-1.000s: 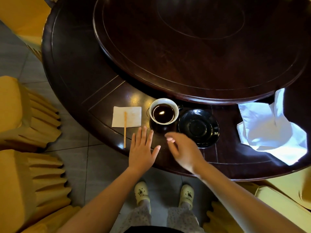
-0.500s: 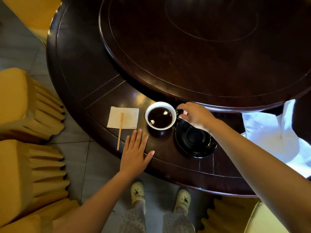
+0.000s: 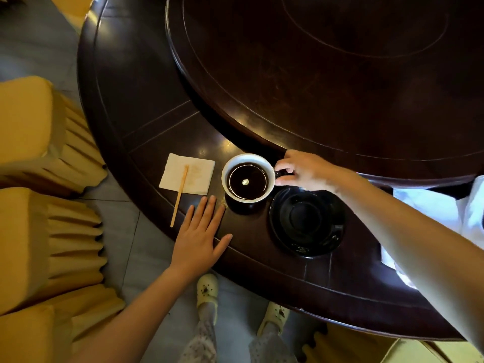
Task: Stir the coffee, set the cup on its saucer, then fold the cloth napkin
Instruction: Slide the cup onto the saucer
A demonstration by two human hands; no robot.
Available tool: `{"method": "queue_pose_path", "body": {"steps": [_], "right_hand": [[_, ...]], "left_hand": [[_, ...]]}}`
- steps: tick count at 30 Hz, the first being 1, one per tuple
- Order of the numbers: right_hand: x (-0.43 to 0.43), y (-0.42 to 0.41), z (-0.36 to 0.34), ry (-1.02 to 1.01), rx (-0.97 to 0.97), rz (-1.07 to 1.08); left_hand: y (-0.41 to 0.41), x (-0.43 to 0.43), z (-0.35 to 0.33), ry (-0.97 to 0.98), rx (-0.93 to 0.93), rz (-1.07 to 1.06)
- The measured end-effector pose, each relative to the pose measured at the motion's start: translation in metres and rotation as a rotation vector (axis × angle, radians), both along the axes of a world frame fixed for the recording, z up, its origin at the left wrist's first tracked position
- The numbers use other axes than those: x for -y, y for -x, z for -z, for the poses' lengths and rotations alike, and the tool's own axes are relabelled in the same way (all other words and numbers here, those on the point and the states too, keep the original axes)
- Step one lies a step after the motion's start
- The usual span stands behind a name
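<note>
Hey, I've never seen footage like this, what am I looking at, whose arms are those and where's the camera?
There is no machine: a person works with bare hands. Every picture comes from one camera worn on their head, looking down, so the arms reach in from below. The left hand lies flat on the edge of the dark round table. The right hand pinches the handle of a white cup of coffee; whether the cup is lifted I cannot tell. Beside it sits an empty black saucer. Left of the cup a wooden stirrer lies partly on a paper napkin, and a white cloth napkin lies at the far right.
</note>
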State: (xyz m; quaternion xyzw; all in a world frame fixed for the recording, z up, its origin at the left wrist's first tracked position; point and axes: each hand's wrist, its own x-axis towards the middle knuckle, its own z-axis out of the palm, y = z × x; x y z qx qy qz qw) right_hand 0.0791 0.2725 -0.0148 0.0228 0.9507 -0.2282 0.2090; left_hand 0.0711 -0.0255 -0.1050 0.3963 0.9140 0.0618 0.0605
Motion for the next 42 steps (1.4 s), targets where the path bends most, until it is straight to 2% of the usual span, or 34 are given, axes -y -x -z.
{"method": "queue_pose_path", "body": {"steps": [4,9,20,29,32,42], "right_hand": [[-0.006,0.008,-0.005,0.145,0.181,-0.014],[-0.010,0.011,-0.005,0.231,0.218,-0.042],[-0.014,-0.002,0.002,0.341,0.147,0.018],[-0.013,-0.042,-0.011,0.495,-0.033,0.206],[-0.017,-0.065,-0.012,0.542,-0.025,0.270],[-0.020,-0.145,0.001,0.436,-0.029,0.371]], "left_hand": [[0.000,-0.001,0.002,0.006,-0.018,-0.002],[0.000,-0.001,0.003,0.025,-0.027,-0.015],[0.000,-0.002,-0.002,0.049,-0.026,-0.023],[0.001,-0.001,0.001,0.038,-0.026,-0.011],[0.001,0.000,0.002,0.036,-0.025,-0.009],[0.002,0.001,0.002,0.067,-0.017,-0.011]]}}
